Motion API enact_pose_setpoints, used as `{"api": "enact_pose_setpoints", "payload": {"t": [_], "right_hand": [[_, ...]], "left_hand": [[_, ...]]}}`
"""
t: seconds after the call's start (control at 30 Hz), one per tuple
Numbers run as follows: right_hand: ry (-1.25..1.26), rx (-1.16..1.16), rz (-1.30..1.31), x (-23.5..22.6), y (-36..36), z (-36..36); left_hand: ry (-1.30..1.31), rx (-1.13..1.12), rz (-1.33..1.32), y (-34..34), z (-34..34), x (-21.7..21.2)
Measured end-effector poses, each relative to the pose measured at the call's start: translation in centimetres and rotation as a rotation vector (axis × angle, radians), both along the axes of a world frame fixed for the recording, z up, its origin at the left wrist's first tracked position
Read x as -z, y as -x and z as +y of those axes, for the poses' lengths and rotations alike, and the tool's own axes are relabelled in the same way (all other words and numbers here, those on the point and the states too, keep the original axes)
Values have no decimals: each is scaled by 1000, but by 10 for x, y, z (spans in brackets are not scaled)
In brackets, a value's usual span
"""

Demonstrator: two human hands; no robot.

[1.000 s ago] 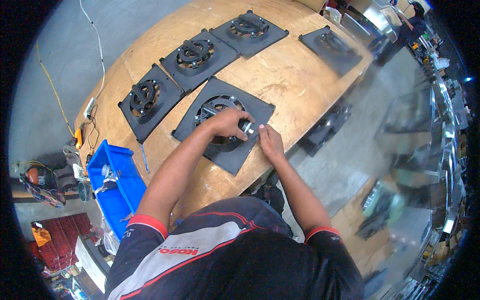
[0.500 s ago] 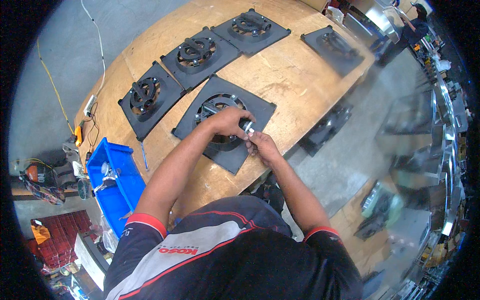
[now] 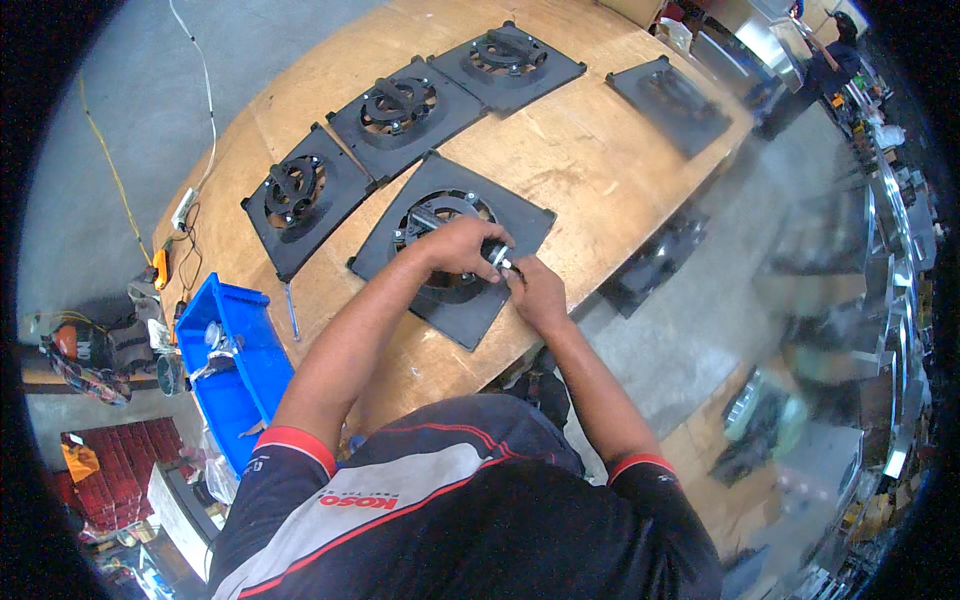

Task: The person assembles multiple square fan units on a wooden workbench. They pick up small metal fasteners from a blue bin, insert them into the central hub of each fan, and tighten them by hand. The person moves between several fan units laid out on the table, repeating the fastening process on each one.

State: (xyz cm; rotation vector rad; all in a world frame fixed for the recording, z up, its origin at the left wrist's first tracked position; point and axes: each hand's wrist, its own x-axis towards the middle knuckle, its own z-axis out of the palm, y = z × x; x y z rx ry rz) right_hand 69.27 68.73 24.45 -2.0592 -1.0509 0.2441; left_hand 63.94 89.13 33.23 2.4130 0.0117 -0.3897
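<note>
I'm working both hands over the black square panel [image 3: 472, 325], which is lying on the wooden table [image 3: 575, 175] directly beneath my fingers. My left hand [image 3: 463, 247] is holding a small dark round part [image 3: 499, 256] with a pale band, its thumb and fingers curling narrowly around the sides. My right hand [image 3: 538, 293] is bringing its thumb and fingertips to the part's pale end; I'm not able to tell whether they are gripping it or only touching. The part is sitting between the two sets of fingertips, and I cannot tell whether it is resting on the panel.

I'm judging the step in hand as fine fingertip work on that part, the left hand apparently steadying while the right is working the end. The next move, I'm thinking, is calling for a firm left hold and small, light right-finger motions, without tipping the part.

A dark bar [image 3: 428, 219] is lying across the panel's round opening, just left of the left fingertips. A thin tool [image 3: 292, 312] and a blue bin [image 3: 243, 310] are lying well to the left of those fingers.
</note>
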Motion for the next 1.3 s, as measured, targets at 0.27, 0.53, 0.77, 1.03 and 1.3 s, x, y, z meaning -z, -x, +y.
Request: {"api": "enact_pose_setpoints", "payload": {"t": [0.27, 0.53, 0.77, 1.03, 1.3], "right_hand": [[-86, 77, 708, 7, 7, -2], [-69, 127, 368, -4, 5, 9], [-40, 92, 569, -14, 8, 6], [-72, 84, 1161, -14, 10, 12], [-143, 162, 453, 1, 13, 14]], "left_hand": [[-4, -2, -17, -1, -1, 2], [30, -2, -1, -2, -1, 1], [42, 4, -4, 0, -2, -5], [4, 9, -34, 1, 0, -2], [1, 19, -50, -4, -5, -1]]}}
